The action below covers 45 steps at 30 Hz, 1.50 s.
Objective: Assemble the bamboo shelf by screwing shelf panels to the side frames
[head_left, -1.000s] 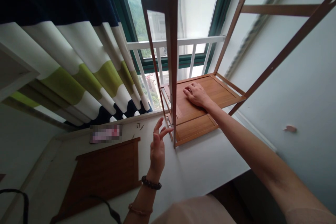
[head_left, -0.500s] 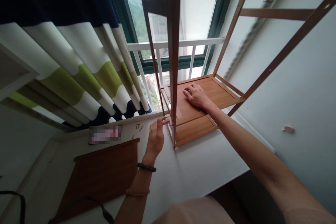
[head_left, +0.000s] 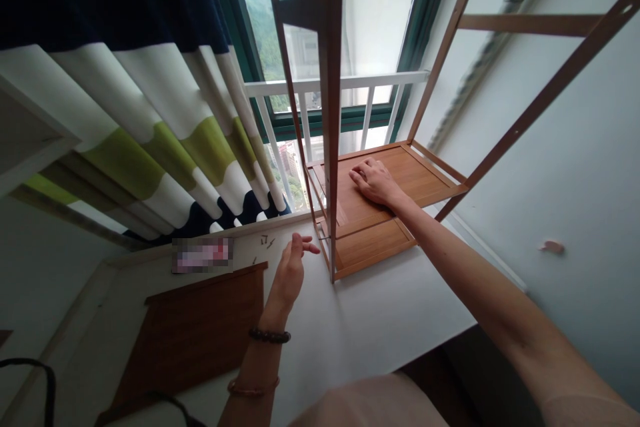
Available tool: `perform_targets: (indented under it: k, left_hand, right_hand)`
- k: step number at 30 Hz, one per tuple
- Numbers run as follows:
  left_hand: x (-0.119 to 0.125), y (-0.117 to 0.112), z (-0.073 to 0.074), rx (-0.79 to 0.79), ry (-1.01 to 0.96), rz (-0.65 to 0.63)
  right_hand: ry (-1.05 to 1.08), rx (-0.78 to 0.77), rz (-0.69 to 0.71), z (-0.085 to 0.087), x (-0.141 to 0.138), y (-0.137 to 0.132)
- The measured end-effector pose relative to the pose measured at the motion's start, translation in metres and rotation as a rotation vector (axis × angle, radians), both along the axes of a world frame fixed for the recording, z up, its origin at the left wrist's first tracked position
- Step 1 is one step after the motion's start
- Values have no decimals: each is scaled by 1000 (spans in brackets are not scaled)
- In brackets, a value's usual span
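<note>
A brown wooden rack (head_left: 331, 113) stands upright on the white surface, with an upper shelf board (head_left: 420, 177) and a lower shelf board (head_left: 373, 250). My right hand (head_left: 374, 181) rests palm down on the upper board, its fingers loosely bent and holding nothing. To the left of the rack's near post, my left hand (head_left: 293, 270) hovers apart from the frame. Its fingers point toward the post, spread from the thumb, and nothing shows in them. A separate brown wooden panel (head_left: 200, 333) lies flat at the left.
Several small screws (head_left: 267, 240) lie behind the panel, beside a blurred pinkish packet (head_left: 203, 255). A striped curtain (head_left: 150, 153) hangs at left. White railing (head_left: 370, 82) and a window are behind the rack; a wall (head_left: 575, 167) borders the right. Dark cables (head_left: 47, 380) cross the lower left.
My left hand has drawn back from the rack's near post, moving slightly left and down, with its fingers now clear of the frame. My right hand stays on the upper board.
</note>
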<state>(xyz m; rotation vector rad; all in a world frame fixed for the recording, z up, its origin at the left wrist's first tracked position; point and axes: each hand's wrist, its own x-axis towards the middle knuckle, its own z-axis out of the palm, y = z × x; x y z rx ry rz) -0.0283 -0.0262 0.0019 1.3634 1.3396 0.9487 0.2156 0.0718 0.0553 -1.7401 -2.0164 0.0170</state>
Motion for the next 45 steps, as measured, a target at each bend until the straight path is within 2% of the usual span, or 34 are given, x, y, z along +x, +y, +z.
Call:
perform_targets:
  k: [5,12,17,25,30,36,45]
  left_hand:
    - [8,5,7,-67,-246,-26]
    - [9,15,12,-23,-223,-88]
    - [6,18,10,-118,-337,-108]
    - [15,23,21,-139,-490,-97]
    - [19,17,17,8,-627,-63]
    - [19,14,11,241,-463,-79]
    - [16,12,19,435,-334,-118]
  right_hand:
    - [4,16,3,-1,0,-1]
    - [7,8,5,-1,1,0]
    - [6,18,10,-1,0,0]
    - [14,15,9,0,3,-2]
    - [16,18,5,0,2,-3]
    - [6,15,5,-1,3,-2]
    - [-13,22,-2,-2,3,-1]
